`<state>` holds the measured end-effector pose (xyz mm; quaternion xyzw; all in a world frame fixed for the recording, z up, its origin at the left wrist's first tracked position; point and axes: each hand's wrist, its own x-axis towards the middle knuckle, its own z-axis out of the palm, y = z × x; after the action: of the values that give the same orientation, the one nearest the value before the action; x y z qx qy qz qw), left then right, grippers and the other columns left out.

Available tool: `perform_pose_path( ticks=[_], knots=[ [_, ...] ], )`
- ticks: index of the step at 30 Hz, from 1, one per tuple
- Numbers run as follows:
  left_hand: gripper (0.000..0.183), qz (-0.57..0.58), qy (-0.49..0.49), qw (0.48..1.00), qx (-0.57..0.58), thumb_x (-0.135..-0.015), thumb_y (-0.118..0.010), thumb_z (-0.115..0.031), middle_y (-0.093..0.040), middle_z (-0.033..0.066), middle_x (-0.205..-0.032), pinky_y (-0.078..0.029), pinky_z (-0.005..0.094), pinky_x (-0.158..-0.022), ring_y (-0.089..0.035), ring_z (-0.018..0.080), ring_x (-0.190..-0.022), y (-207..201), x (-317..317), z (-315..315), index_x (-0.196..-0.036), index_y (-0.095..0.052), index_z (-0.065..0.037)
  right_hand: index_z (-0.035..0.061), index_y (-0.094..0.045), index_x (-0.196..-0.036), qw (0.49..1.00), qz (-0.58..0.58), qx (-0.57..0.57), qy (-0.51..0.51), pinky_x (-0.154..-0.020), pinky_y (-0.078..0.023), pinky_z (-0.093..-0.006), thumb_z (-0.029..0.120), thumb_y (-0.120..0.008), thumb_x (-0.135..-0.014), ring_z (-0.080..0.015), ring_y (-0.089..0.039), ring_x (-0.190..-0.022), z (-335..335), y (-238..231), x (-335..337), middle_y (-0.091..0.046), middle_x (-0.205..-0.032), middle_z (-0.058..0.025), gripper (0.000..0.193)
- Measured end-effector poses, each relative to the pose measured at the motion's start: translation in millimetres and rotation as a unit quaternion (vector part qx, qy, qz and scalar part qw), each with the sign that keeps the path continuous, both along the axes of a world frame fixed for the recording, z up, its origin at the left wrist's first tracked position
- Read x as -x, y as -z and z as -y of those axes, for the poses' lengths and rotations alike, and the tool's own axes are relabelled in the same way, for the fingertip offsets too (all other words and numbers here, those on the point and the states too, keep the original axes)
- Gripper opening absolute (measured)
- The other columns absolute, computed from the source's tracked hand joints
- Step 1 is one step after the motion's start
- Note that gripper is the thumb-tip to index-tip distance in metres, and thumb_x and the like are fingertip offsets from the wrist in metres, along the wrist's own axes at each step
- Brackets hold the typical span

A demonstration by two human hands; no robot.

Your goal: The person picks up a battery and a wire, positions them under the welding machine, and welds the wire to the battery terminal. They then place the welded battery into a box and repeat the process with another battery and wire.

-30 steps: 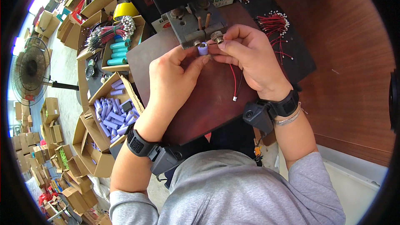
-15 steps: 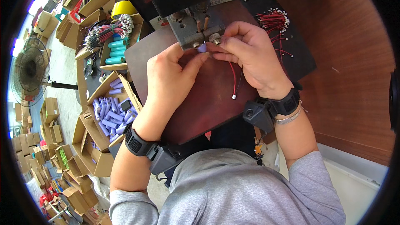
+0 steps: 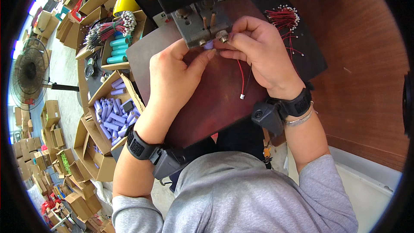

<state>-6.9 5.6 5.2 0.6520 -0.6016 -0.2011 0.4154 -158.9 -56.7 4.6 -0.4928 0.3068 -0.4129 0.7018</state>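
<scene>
A small purple cylindrical cell (image 3: 208,44) is pinched between the left hand (image 3: 174,71) and right hand (image 3: 255,54) under the grey metal welder head (image 3: 202,28), far centre; a thin red wire (image 3: 241,75) hangs near. It is best held steady and square beneath the copper pins.

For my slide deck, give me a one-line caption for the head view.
Both hands, left hand and right hand, press a small purple battery with a red wire against a metal machine.
</scene>
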Motion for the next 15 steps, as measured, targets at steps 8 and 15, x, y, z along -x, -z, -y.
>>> perform_pose_path(
  ticks=[8, 15],
  knots=[
    [0.028, 0.001, -0.004, 1.0, 0.003, -0.072, -0.068, -0.015, -0.065, 0.0136, -0.076, -0.047, 0.0264, -0.064, -0.061, 0.0134, -0.069, 3.7, -0.9, -0.4, -0.095, -0.064, 0.001, -0.0041, -0.055, -0.084, 1.0, 0.019, -0.003, 0.008, -0.064, -0.05, -0.0232, 0.004, -0.057, -0.078, -0.0136, -0.06, -0.074, -0.4, 2.2, -1.0, -0.06, -0.081, -0.0095, 0.01],
    [0.023, -0.02, -0.001, 0.999, 0.032, -0.07, -0.07, -0.017, -0.063, 0.0145, -0.071, -0.048, 0.0299, -0.06, -0.064, 0.0252, -0.065, 9.3, -2.1, 1.8, -0.085, -0.064, -0.001, -0.0035, -0.055, -0.086, 1.0, -0.004, 0.002, 0.002, -0.065, -0.05, -0.023, 0.005, -0.057, -0.079, -0.0141, -0.061, -0.076, -0.5, 0.6, -2.1, -0.061, -0.083, -0.0094, 0.011]
  ],
)
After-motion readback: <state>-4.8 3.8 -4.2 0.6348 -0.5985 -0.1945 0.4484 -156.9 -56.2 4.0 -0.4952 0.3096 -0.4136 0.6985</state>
